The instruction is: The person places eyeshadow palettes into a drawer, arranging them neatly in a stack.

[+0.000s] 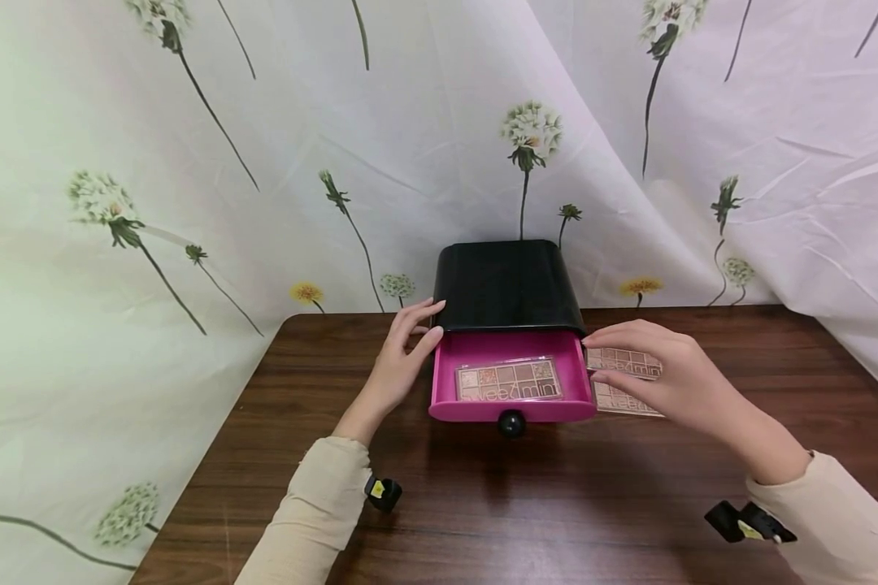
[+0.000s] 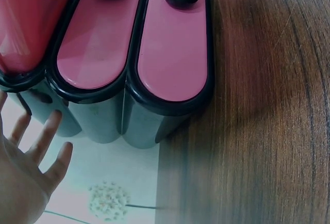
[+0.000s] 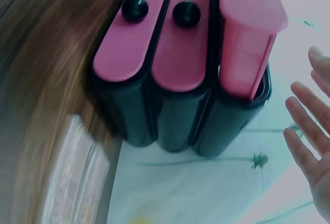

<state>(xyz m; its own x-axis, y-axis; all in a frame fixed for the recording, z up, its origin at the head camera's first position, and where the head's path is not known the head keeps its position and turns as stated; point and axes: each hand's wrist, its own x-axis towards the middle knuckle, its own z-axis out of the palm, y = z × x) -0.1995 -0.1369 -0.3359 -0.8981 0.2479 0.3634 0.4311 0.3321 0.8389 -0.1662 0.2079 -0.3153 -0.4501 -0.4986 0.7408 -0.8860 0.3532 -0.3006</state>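
At the cabinet's (image 1: 508, 284) top, a pink drawer (image 1: 468, 412) is pulled out, with an eyeshadow palette (image 1: 508, 380) lying inside. Just beside the cabinet's left side, the left grip (image 1: 395, 366) is released, fingers spread; at its right, the right grip (image 1: 676, 374) is also released. Two more palettes (image 1: 622, 400), partly hidden, lie on the bench (image 1: 556, 504) right of the cabinet; flowered cloth (image 1: 439, 162) hangs behind it.

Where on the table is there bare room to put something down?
Bare tabletop lies before the open drawer, between the sleeves, and left of the left hand. Crowded: right of the drawer, where palettes lie by the right hand.
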